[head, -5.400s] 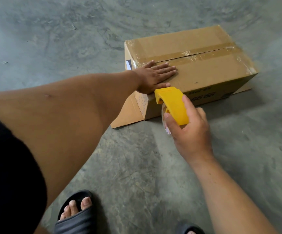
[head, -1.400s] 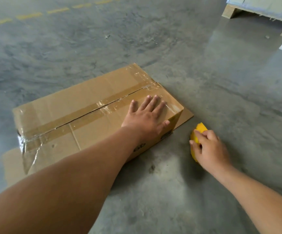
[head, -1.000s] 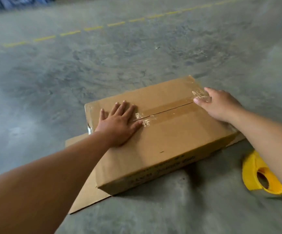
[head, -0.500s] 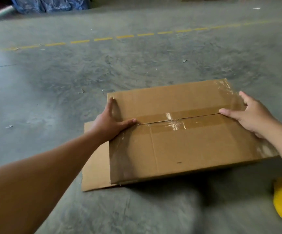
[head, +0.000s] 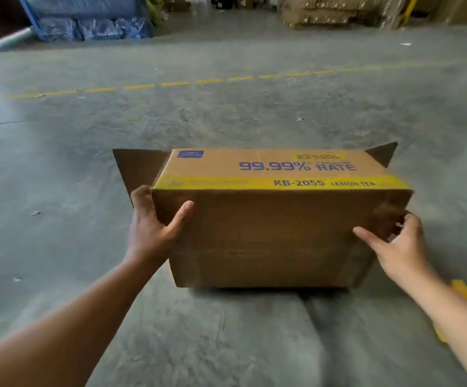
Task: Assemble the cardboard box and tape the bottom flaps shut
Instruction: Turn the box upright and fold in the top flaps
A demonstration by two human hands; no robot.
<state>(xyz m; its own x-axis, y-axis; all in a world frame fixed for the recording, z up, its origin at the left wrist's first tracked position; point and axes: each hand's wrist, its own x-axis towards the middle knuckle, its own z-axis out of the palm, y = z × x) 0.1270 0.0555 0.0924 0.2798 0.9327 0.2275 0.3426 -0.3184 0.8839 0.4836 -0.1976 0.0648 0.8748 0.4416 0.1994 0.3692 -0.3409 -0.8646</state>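
The brown cardboard box (head: 271, 236) is tipped up on the concrete floor, its taped bottom facing me and a printed side with a yellow band and blue lettering facing up. Open flaps stick out at the far left and far right corners. My left hand (head: 154, 227) grips the box's left edge, thumb on the near face and fingers round the side. My right hand (head: 397, 244) grips the right edge the same way. The yellow tape dispenser (head: 462, 296) lies on the floor at the right, mostly hidden behind my right forearm.
Bare grey concrete floor (head: 226, 121) surrounds the box, with a dashed yellow line (head: 176, 84) across it farther off. Blue wrapped bundles (head: 92, 26) stand at the back left. Stacked cardboard on pallets (head: 330, 12) stands at the back right.
Both hands went from lying on top of the flat-lying box to gripping its ends. The box has been tipped up, so its taped bottom now faces me. The tape dispenser stays on the floor.
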